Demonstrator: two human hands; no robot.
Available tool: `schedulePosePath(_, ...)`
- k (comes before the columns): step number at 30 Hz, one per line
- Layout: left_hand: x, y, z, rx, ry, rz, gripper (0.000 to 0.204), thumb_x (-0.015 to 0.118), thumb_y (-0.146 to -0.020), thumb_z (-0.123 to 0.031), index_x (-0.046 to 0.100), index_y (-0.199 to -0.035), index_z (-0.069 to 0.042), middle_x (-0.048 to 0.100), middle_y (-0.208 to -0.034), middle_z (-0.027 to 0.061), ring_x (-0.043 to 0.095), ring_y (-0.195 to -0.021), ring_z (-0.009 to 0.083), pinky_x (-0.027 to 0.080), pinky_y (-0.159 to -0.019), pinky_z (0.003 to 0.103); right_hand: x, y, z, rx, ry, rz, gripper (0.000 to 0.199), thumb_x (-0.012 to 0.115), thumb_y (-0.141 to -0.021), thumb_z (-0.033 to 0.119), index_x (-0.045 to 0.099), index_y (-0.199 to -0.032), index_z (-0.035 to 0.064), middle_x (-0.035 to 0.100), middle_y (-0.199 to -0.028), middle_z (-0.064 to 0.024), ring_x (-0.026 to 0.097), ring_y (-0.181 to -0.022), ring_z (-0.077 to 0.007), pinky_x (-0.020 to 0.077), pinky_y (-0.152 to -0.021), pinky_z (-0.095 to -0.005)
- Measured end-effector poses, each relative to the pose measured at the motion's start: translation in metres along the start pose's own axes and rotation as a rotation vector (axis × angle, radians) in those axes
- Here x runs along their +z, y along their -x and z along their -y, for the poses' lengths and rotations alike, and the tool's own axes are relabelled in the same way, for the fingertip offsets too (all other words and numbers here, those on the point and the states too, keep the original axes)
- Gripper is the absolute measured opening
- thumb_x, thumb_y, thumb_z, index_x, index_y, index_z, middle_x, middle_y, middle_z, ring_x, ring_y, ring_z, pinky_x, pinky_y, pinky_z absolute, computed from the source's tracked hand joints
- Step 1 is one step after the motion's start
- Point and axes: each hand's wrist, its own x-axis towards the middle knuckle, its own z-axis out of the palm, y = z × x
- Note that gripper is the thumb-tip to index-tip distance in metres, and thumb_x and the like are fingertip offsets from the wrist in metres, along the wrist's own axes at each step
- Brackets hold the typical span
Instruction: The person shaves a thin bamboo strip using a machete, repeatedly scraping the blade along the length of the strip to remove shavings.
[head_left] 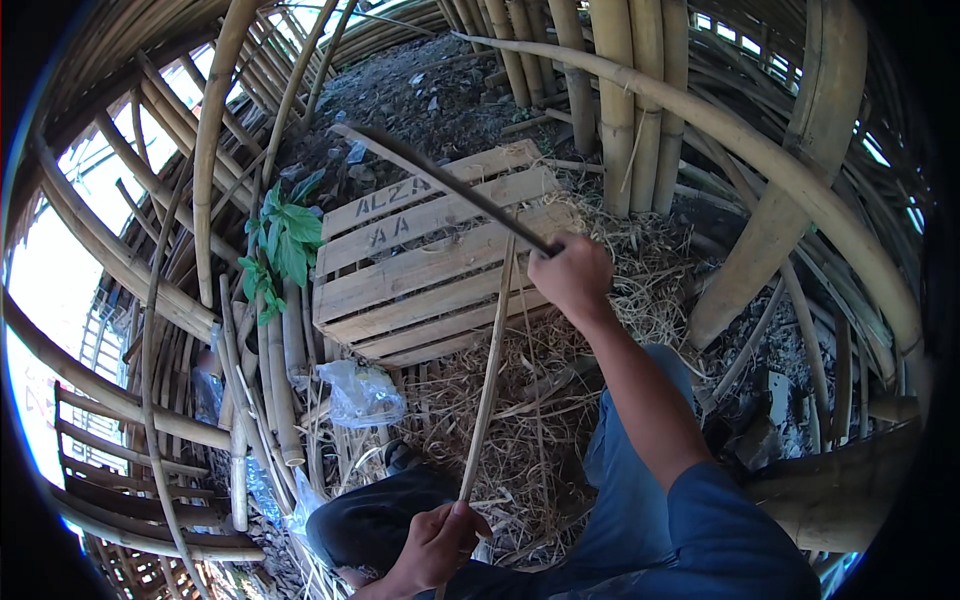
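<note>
My right hand [572,277] is closed round the handle end of a long dark blade, a machete [450,185], whose tip points up and to the left over a slatted wooden crate [400,290]. In my left hand [437,545], low in the view, the fingers wrap round the lower part of a thin bamboo strip [487,400]. The strip stands tilted between my knees, its upper end close to the blade near my right hand. Whether blade and strip touch, I cannot tell. The machete's handle is hidden in my fist.
Curly bamboo shavings [540,430] cover the ground around my legs. A clear plastic bag [362,394] lies by the crate's near corner, and a leafy green plant [290,240] grows left of it. A thick curved bamboo pole [740,125] arches across the right. Bamboo poles [635,110] stand behind.
</note>
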Motion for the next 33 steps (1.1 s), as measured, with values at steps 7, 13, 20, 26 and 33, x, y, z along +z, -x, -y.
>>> schedulePosePath(7, -0.002, 0.000, -0.013, -0.001, 0.008, 0.002, 0.045, 0.034, -0.103, -0.031, 0.058, -0.085, 0.003, 0.040, -0.055, -0.0032, 0.032, -0.044, 0.0041, 0.026, -0.041, 0.022, -0.004, 0.011, 0.003, 0.124, -0.045, 0.135, 0.016, 0.066, -0.069, 0.025, 0.066, -0.063, 0.0096, 0.062, -0.059, -0.0129, 0.065, -0.059, -0.0324, 0.0529, -0.061, -0.0428)
schedulePosePath(13, 0.002, -0.001, -0.014, 0.014, 0.026, 0.007, 0.047, 0.032, -0.103, -0.031, 0.055, -0.080, 0.002, 0.035, -0.051, -0.0021, 0.027, -0.040, 0.0058, 0.020, -0.039, 0.023, -0.006, -0.002, -0.009, 0.266, -0.015, 0.112, 0.017, 0.062, -0.068, 0.021, 0.064, -0.064, 0.0043, 0.062, -0.061, -0.0169, 0.065, -0.063, -0.0342, 0.0520, -0.061, -0.0423)
schedulePosePath(20, -0.022, -0.020, -0.023, 0.099, 0.382, 0.212, 0.047, 0.030, -0.103, -0.036, 0.055, -0.085, -0.001, 0.027, -0.052, -0.0068, 0.021, -0.041, 0.0045, 0.018, -0.040, 0.022, -0.007, 0.003, -0.006, 0.218, -0.511, 0.216, 0.032, 0.077, -0.073, 0.023, 0.054, -0.059, 0.0056, 0.050, -0.050, 0.0005, 0.045, -0.044, -0.0117, 0.0355, -0.045, -0.0311)
schedulePosePath(26, -0.024, -0.044, -0.039, 0.165, 0.478, 0.198, 0.046, 0.029, -0.103, -0.039, 0.055, -0.086, -0.004, 0.026, -0.052, -0.0069, 0.021, -0.042, 0.0051, 0.019, -0.040, 0.023, -0.033, 0.023, 0.044, 0.499, -0.855, 0.588, 0.038, 0.082, -0.072, 0.030, 0.055, -0.064, 0.0055, 0.049, -0.052, 0.0022, 0.042, -0.041, -0.0060, 0.0329, -0.039, -0.0230)
schedulePosePath(33, -0.004, -0.058, -0.047, 0.123, 0.483, 0.289, 0.048, 0.028, -0.102, -0.040, 0.054, -0.083, -0.004, 0.027, -0.052, -0.0056, 0.021, -0.042, 0.0054, 0.020, -0.039, 0.021, -0.035, 0.058, 0.083, 0.535, -1.067, 0.906, 0.028, 0.078, -0.077, 0.022, 0.061, -0.084, 0.0006, 0.046, -0.055, 0.0035, 0.042, -0.044, -0.0064, 0.0360, -0.043, -0.0240)
